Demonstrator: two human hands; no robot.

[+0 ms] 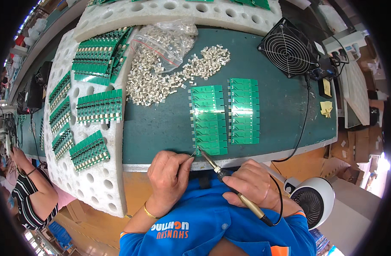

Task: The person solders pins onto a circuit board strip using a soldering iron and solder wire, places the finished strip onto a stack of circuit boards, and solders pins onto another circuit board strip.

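My left hand point(169, 176) pinches a thin solder wire point(192, 155) below the lower left corner of a green circuit board panel point(210, 117). My right hand point(251, 181) grips a soldering iron point(214, 166), its tip resting at or just over that corner, near the wire's end; whether they touch is too small to tell. A second, similar panel point(244, 121) lies alongside to the right. Behind them are a loose heap of small white connectors point(208, 59) and a plastic bag point(170, 42) of more connectors, on the dark green bench mat point(280, 111).
Perforated foam boards point(89, 187) holding green boards point(99, 106) stand left and behind. A black fan point(285, 48), yellow sponge point(326, 109) and cable point(302, 136) are at right. A white fan point(312, 200) stands below the bench edge. A co-worker point(42, 196) works at far left.
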